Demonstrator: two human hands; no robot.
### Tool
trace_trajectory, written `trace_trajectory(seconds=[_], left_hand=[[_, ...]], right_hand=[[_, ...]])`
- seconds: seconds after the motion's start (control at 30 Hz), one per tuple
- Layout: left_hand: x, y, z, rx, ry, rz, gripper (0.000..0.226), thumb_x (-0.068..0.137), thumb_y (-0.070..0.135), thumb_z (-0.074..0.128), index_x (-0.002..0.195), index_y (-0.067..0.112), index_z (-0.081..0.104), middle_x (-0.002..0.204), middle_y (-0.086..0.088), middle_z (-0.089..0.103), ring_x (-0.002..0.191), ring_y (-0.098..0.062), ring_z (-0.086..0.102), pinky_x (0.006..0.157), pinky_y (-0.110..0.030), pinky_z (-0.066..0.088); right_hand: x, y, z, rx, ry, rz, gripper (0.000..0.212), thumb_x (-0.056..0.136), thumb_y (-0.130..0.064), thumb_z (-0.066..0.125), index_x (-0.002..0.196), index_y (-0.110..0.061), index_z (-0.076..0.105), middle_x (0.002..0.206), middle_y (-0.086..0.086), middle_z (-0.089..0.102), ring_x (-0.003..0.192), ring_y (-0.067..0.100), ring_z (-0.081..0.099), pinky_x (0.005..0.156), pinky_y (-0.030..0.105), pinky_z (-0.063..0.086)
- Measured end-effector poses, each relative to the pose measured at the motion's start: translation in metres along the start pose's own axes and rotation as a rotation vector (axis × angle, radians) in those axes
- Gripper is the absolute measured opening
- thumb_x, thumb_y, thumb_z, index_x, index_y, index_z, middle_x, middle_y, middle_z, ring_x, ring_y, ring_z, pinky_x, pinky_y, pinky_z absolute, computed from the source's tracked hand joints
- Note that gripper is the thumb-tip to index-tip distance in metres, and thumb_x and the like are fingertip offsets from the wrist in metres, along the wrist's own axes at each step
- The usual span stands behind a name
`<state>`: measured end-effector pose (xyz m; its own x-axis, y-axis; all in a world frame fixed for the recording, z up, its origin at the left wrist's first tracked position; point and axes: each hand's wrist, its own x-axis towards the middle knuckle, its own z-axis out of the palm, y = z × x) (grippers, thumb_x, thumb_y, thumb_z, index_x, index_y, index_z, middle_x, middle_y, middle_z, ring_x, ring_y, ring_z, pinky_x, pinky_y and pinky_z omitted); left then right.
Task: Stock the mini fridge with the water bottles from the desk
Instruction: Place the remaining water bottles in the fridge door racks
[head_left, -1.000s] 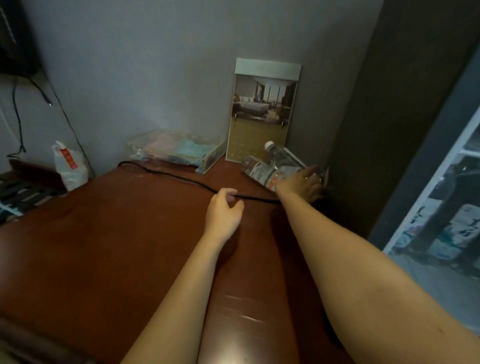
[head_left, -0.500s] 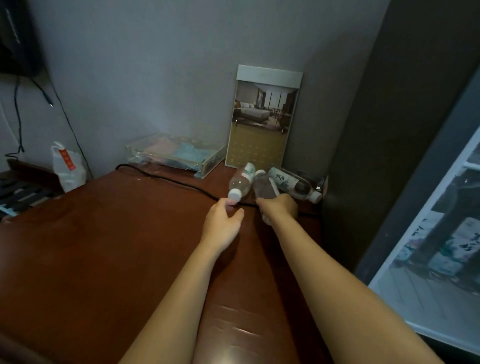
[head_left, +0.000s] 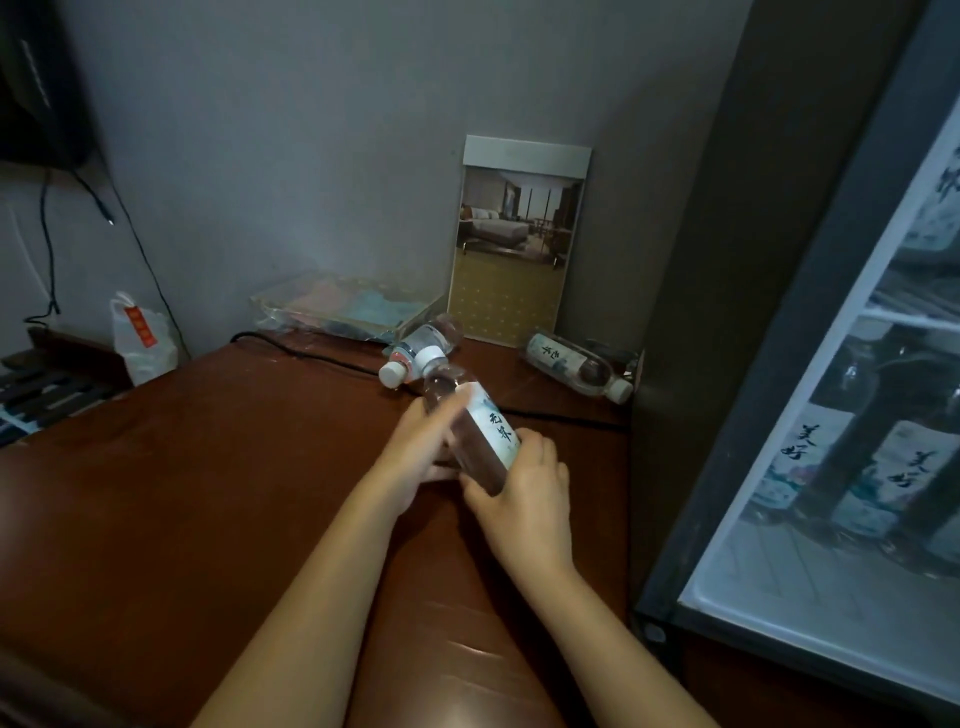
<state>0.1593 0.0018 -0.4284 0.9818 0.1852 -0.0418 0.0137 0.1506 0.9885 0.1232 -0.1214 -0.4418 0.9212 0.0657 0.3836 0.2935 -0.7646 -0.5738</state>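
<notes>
Dark reddish-brown desk (head_left: 182, 493) runs into a corner of grey wall (head_left: 311, 156), where a photo card (head_left: 514, 249) of a hotel bedroom leans upright. Just left of the card sits a clear acrylic tray (head_left: 343, 309). A black cable (head_left: 322, 358) crosses the desk in front of the card, and a white plastic bag (head_left: 143, 338) stands well to its left. To the card's right, past a dark panel, is the mini fridge (head_left: 831, 467), with labelled bottles showing through its glass door.

The step in hand looks like picking up one bottle. In front of the card, a water bottle (head_left: 478, 431) is tilted above the desk, cap pointing toward the card. The left hand (head_left: 421, 452) wraps its upper body and the right hand (head_left: 524, 488) cups its base. A second bottle (head_left: 426, 345) lies at the card's lower left corner, and a third bottle (head_left: 576, 366) lies at its lower right.

Next, the held bottle probably has to swing right to the fridge. One hand would need to come free for the door, though I cannot tell whether it is latched.
</notes>
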Motion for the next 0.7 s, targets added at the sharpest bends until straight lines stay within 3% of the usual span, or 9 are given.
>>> trace_trajectory(seconds=[0.13, 0.3, 0.37, 0.43, 0.53, 0.63, 0.7], left_hand=[[0.0, -0.004, 0.008, -0.014, -0.067, 0.099, 0.021, 0.08, 0.027, 0.07, 0.098, 0.027, 0.059, 0.086, 0.002, 0.074, 0.075, -0.012, 0.071, 0.05, -0.022, 0.052], [0.001, 0.0, 0.0, -0.102, -0.105, 0.159, 0.034, 0.079, 0.008, 0.068, 0.11, 0.02, 0.063, 0.101, -0.009, 0.071, 0.089, -0.024, 0.07, 0.065, -0.031, 0.056], [0.001, 0.0, -0.001, -0.163, -0.151, 0.182, 0.049, 0.075, 0.003, 0.067, 0.122, 0.018, 0.058, 0.109, -0.012, 0.069, 0.098, -0.027, 0.067, 0.075, -0.036, 0.056], [0.0, 0.001, -0.002, -0.208, -0.191, 0.184, 0.061, 0.073, 0.005, 0.065, 0.131, 0.018, 0.052, 0.118, -0.014, 0.065, 0.106, -0.028, 0.063, 0.088, -0.041, 0.052], [-0.005, 0.004, -0.005, -0.196, -0.211, 0.182, 0.053, 0.082, 0.006, 0.054, 0.13, 0.027, 0.052, 0.123, -0.009, 0.063, 0.111, -0.028, 0.056, 0.1, -0.045, 0.039], [-0.011, 0.007, -0.009, -0.112, -0.269, 0.177, 0.047, 0.082, 0.024, 0.058, 0.126, 0.041, 0.053, 0.123, -0.004, 0.064, 0.114, -0.027, 0.059, 0.096, -0.044, 0.045], [-0.018, 0.011, -0.009, -0.049, -0.289, 0.17, 0.05, 0.077, 0.03, 0.067, 0.119, 0.052, 0.053, 0.12, 0.001, 0.066, 0.11, -0.023, 0.062, 0.084, -0.037, 0.054]], right_hand=[[-0.005, 0.001, -0.001, -0.035, -0.002, -0.08, 0.063, 0.082, -0.037, 0.062, 0.131, -0.01, 0.032, 0.123, 0.007, 0.043, 0.112, 0.026, 0.046, 0.092, 0.032, 0.039], [-0.011, 0.001, 0.001, 0.098, -0.051, -0.092, 0.067, 0.083, -0.038, 0.058, 0.134, -0.012, 0.023, 0.127, 0.01, 0.049, 0.112, 0.027, 0.052, 0.092, 0.036, 0.045], [-0.012, 0.001, 0.002, 0.163, -0.089, -0.066, 0.073, 0.082, -0.041, 0.06, 0.137, -0.018, 0.017, 0.132, 0.008, 0.046, 0.112, 0.026, 0.054, 0.09, 0.038, 0.048], [-0.012, 0.002, 0.003, 0.211, -0.109, -0.043, 0.084, 0.079, -0.043, 0.065, 0.141, -0.022, 0.012, 0.138, 0.006, 0.039, 0.114, 0.027, 0.054, 0.088, 0.039, 0.051], [-0.012, 0.002, 0.004, 0.232, -0.122, -0.019, 0.1, 0.073, -0.044, 0.073, 0.144, -0.024, 0.006, 0.138, 0.007, 0.033, 0.114, 0.028, 0.053, 0.084, 0.036, 0.049], [-0.014, 0.001, 0.003, 0.252, -0.143, -0.005, 0.109, 0.068, -0.045, 0.077, 0.145, -0.026, 0.002, 0.136, 0.007, 0.032, 0.115, 0.025, 0.051, 0.085, 0.033, 0.048], [-0.014, -0.002, 0.0, 0.296, -0.163, 0.012, 0.107, 0.071, -0.045, 0.075, 0.145, -0.024, 0.001, 0.137, 0.009, 0.033, 0.118, 0.026, 0.049, 0.087, 0.033, 0.048]])
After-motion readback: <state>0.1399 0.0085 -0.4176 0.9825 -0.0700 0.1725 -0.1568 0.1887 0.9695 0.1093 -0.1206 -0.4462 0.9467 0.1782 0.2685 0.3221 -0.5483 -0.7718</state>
